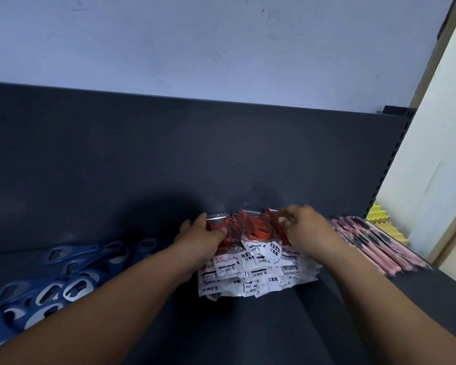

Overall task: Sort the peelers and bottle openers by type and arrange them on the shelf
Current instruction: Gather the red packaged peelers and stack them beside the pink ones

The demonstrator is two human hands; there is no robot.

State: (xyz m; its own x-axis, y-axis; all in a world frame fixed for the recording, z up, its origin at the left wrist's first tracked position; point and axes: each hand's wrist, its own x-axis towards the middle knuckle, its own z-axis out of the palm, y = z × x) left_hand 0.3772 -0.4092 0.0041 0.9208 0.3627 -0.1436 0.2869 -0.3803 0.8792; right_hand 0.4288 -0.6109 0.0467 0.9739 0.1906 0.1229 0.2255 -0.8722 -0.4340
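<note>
Since the goods are being sorted by type, the shelf is laid out in separate groups, with a dark back panel rising behind them. The stack of orange peelers is taken as the landmark at the middle, near the panel. To its left, well apart, a loose heap of blue bottle openers is spread, unpacked and overlapping. Just to its right, pink peelers are lined up side by side, and a yellow foam piece is seen beyond them. Each orange peeler is sealed in a clear packet with a white printed card, and the cards are fanned toward the front edge. The stack is gripped at both ends: the left hand is curled round its left end, the right hand is pinched on its right end. This two-sided hold is judged to be for squaring the packets into one tidy block so that none slide out.
</note>
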